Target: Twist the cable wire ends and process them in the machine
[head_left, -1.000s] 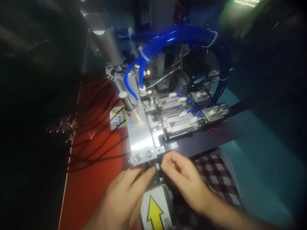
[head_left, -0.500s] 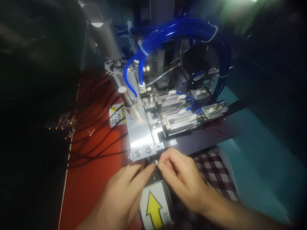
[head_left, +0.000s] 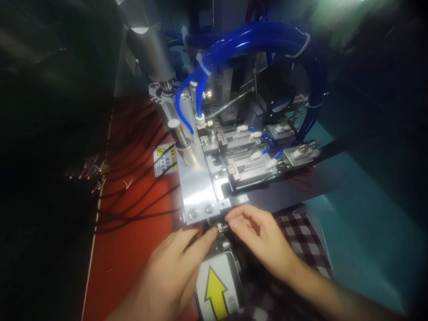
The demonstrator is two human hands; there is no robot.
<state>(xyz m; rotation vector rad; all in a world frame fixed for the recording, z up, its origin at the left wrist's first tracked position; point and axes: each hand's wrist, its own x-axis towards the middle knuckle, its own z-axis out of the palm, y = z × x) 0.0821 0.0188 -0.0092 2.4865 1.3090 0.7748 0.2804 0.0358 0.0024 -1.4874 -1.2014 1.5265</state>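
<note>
At the front end of the machine's metal plate (head_left: 197, 189), my left hand (head_left: 177, 263) has its thumb and fingers closed around a small cable end. Thin coloured wires (head_left: 224, 227) with a small light piece stick out past its thumb tip. Just right of them is my right hand (head_left: 262, 236), its thumb and index fingertips together at the wires' tips; whether they grip a wire is too small to tell. Below the wires lies a white label with a yellow arrow (head_left: 216, 292).
Black cables (head_left: 143, 191) with stripped ends run across the red surface (head_left: 130, 254) at left. Blue hoses (head_left: 257, 38) arch over metal cylinders (head_left: 252, 171). A metal post (head_left: 179, 133) stands on the plate. Checkered cloth (head_left: 307, 240) shows at lower right.
My right hand has moved slightly right, away from my left thumb, and coloured wires now show between the hands. The whole view has shifted slightly.
</note>
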